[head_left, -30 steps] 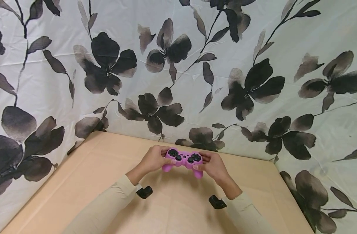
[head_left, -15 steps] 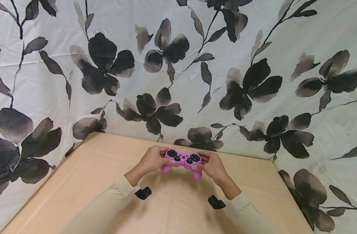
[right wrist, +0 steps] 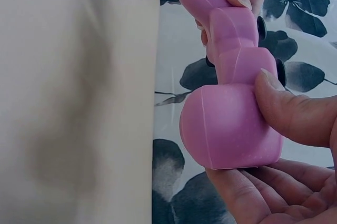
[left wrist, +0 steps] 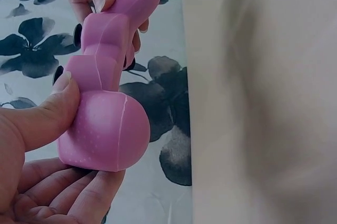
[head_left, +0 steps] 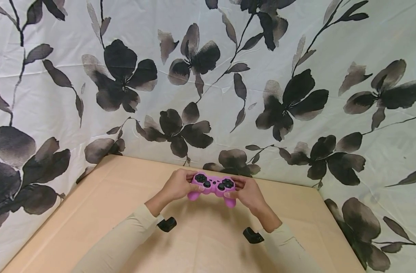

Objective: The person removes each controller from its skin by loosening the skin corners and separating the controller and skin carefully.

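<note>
A pink game controller [head_left: 214, 185] with black buttons and sticks is held between both hands above the table, its button face toward the head camera. My left hand [head_left: 175, 185] grips its left end, the thumb on top near a stick. On the opposite end, my right hand [head_left: 251, 193] holds on in the same way. In the left wrist view the left thumb [left wrist: 50, 113] presses the side of the pink controller [left wrist: 105, 124], with fingers beneath it. The right wrist view has the right thumb [right wrist: 295, 113] against the controller [right wrist: 231, 124], fingers curled below.
A tan tabletop [head_left: 126, 189] lies under the hands. Behind it and at both sides hangs a white cloth [head_left: 238, 22] with dark flowers. Small black wrist cameras [head_left: 167, 224] sit below each wrist.
The head view has shifted very slightly. Both hands keep their grip on the controller, with no clear movement.
</note>
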Motion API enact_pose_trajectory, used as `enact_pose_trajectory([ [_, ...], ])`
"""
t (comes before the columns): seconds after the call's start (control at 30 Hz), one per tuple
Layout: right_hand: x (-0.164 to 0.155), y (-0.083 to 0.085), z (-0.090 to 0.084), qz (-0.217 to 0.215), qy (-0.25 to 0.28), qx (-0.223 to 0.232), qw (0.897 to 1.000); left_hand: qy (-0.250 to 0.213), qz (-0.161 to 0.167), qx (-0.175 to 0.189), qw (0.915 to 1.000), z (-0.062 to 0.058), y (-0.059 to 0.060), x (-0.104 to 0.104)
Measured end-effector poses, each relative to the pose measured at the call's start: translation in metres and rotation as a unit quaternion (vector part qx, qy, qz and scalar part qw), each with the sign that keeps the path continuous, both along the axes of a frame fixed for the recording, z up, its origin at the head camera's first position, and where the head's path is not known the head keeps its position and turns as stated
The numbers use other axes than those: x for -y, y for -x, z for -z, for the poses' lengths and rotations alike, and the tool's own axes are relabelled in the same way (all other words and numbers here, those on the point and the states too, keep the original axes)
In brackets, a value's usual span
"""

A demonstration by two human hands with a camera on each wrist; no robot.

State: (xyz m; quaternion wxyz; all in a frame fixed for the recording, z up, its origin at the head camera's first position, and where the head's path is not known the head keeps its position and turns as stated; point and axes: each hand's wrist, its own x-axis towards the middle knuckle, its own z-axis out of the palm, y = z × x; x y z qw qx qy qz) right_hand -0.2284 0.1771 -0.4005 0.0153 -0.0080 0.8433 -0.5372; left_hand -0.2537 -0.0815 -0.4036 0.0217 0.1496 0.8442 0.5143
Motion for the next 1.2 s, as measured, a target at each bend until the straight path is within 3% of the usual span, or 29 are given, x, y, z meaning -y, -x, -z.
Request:
enact_pose_trajectory([
  [0.27,0.0012,0.0003,-0.0029,0.011,0.007,0.009,1.000,-0.002,0.014,-0.009,0.9999,-0.0039,0.0009,0.0010],
  [1.2,0.0029,0.0054,-0.0004,0.016,0.007,-0.008,1.000,-0.018,-0.006,-0.003,0.9998,-0.0009,0.0054,0.0008],
])
